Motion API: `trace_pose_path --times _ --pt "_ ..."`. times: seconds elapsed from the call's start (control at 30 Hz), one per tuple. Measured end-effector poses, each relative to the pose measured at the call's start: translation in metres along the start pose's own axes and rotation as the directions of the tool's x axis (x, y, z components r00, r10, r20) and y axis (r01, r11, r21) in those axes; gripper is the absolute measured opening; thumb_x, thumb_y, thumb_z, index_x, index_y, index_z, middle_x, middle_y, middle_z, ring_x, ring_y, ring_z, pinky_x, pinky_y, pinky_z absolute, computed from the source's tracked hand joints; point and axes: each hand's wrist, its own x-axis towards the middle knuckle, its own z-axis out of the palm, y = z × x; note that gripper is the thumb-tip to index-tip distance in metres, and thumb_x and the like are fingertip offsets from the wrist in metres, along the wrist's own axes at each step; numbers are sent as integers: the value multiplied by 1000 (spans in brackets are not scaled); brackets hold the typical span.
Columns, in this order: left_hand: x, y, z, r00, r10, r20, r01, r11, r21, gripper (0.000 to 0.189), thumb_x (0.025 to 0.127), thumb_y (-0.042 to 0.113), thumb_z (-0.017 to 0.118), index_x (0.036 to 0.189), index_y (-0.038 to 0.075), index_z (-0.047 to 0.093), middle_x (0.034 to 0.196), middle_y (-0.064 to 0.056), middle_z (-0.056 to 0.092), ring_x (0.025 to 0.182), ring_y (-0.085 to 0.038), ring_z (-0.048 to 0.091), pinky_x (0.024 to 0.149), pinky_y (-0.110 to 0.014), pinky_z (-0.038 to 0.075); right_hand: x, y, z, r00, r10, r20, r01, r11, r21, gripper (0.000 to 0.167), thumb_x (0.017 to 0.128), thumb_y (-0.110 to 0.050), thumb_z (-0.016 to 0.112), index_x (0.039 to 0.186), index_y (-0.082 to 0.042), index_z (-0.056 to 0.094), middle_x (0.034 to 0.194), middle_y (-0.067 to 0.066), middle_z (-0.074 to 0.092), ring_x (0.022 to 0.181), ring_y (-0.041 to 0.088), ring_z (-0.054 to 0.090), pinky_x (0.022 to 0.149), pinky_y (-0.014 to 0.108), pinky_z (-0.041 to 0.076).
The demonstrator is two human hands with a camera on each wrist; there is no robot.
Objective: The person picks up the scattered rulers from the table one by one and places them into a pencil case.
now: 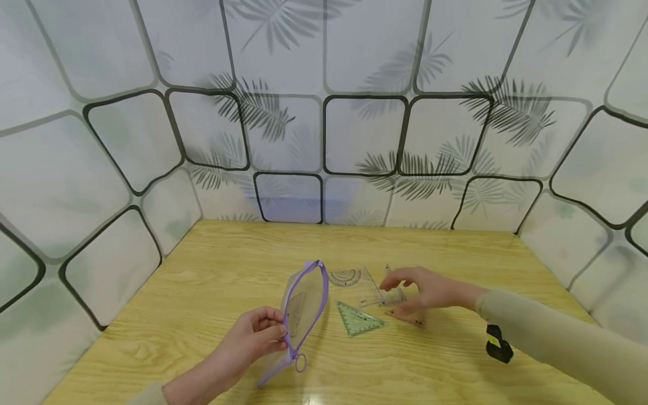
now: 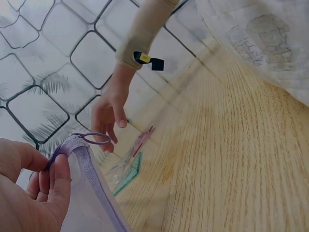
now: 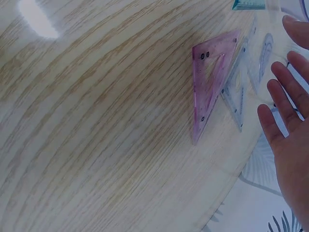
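My left hand (image 1: 255, 334) pinches the edge of a clear zip pouch (image 1: 304, 320) with purple trim, held up with its mouth parted. A ring pull (image 2: 98, 139) hangs from its zipper, and a triangular outline shows through the clear side. Over the drawing tools on the table hovers my right hand (image 1: 427, 289), fingers spread and loosely bent, holding nothing. Below it lie a pink set square (image 3: 212, 48) and a clear bluish set square (image 3: 237, 113) side by side. A green set square (image 1: 349, 316) and a clear protractor (image 1: 346, 277) lie between the hands.
The wood-grain table (image 1: 212, 281) meets a wall (image 1: 364, 135) patterned with rounded squares and leaves at the back and sides. A black strap piece with a yellow patch (image 1: 498, 343) hangs at the right sleeve. Light cloth (image 2: 265, 43) borders the table in the left wrist view.
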Motion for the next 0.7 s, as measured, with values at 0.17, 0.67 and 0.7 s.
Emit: trace_pose_path --times 0.17,0.67,0.7 --pt "0 1 0 1000 1 3 -1 1000 -1 28 96 6 58 117 -8 48 90 0 58 86 -10 60 81 -21 59 -6 5 1 1000 20 -13 -21 1000 -20 49 91 -33 71 134 -14 57 129 6 63 118 23 59 95 55 50" --pt "-1 -1 1 1000 -5 6 5 1000 -7 28 96 7 58 117 -8 48 90 1 58 86 -10 61 81 -21 59 -16 16 4 1000 18 25 -15 995 -98 49 88 -39 73 130 -17 60 124 2 63 114 21 60 94 45 55" --pt "-1 -1 1 1000 -6 7 6 1000 -7 28 96 7 58 117 -8 48 90 1 57 86 -10 61 81 -21 59 -17 17 4 999 21 24 -18 995 -103 49 88 -40 73 130 -18 60 124 1 63 114 20 60 94 44 55"
